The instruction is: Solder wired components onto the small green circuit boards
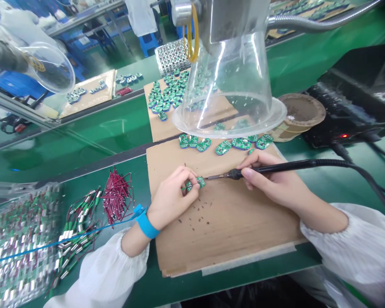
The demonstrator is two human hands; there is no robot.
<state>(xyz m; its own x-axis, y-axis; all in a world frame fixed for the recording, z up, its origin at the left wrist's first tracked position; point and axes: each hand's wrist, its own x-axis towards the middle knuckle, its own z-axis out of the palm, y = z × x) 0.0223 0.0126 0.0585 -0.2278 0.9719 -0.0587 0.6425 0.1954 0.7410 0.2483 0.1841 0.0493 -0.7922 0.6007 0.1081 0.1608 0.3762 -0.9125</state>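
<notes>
My left hand (173, 194) pinches a small green circuit board (195, 183) against the brown cardboard sheet (224, 226). My right hand (269, 175) grips a black soldering iron (276, 167) like a pen. Its metal tip touches the right edge of the held board. A blue wrist strap (146, 224) with a blue cord circles my left wrist. A row of more green circuit boards (224, 145) lies along the far edge of the cardboard, just beyond both hands.
A clear fume hood (231, 85) hangs over the far boards. Red wires (117, 194) and green-and-silver wired parts (80, 226) lie at left. A second cardboard holds several boards (167, 96). A brown tip-cleaning dish (300, 113) and black power unit (349, 111) sit at right.
</notes>
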